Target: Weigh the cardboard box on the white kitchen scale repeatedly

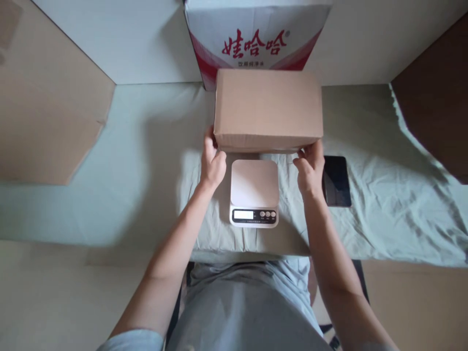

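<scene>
A plain brown cardboard box [268, 103] is held between my two hands, in front of the larger printed carton. My left hand [213, 161] is closed on its near left corner, thumb toward me, with the other fingers partly hidden by the box. At the near right corner, my right hand [310, 163] grips it the same way, its fingertips hidden underneath. Just nearer to me lies a white kitchen scale [255, 185], with a lit display and round buttons along its front. Nothing rests on its platform.
A black phone [336, 181] lies right of my right hand. Behind the box stands a white and red carton [258, 34] with Chinese lettering. Large cardboard panels flank the left [47, 107] and right [438, 87]. A wrinkled pale green cloth [380, 209] covers the table.
</scene>
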The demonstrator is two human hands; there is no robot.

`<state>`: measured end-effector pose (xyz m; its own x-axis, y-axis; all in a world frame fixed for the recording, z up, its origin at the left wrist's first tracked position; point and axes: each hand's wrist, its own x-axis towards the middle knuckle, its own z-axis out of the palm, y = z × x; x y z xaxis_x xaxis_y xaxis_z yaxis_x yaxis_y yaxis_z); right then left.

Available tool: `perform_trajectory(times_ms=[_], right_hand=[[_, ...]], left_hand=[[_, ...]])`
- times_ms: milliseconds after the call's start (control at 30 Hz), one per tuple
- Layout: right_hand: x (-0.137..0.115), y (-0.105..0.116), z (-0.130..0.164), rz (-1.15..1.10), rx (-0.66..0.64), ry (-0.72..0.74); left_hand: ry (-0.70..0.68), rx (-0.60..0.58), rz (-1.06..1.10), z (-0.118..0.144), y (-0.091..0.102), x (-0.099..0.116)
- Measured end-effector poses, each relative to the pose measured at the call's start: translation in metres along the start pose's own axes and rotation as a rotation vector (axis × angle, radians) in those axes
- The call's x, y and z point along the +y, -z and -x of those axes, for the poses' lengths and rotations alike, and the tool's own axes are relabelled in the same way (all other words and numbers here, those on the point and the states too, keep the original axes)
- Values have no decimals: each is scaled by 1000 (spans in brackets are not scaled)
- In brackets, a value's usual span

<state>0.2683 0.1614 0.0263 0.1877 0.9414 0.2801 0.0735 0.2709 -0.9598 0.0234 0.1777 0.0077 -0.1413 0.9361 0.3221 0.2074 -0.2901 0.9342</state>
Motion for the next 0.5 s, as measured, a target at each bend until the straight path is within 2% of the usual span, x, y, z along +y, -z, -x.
perform_trajectory(times_ms=[200,400,500], right_hand=[[24,2,10,43,-51,-79],[51,11,17,80,158,-108],[61,14,19,36,188,-119]], left_hand=[[145,40,7,12,-3,-28],[97,168,-53,20,3,-53],[90,184,-83,23,5,-61]])
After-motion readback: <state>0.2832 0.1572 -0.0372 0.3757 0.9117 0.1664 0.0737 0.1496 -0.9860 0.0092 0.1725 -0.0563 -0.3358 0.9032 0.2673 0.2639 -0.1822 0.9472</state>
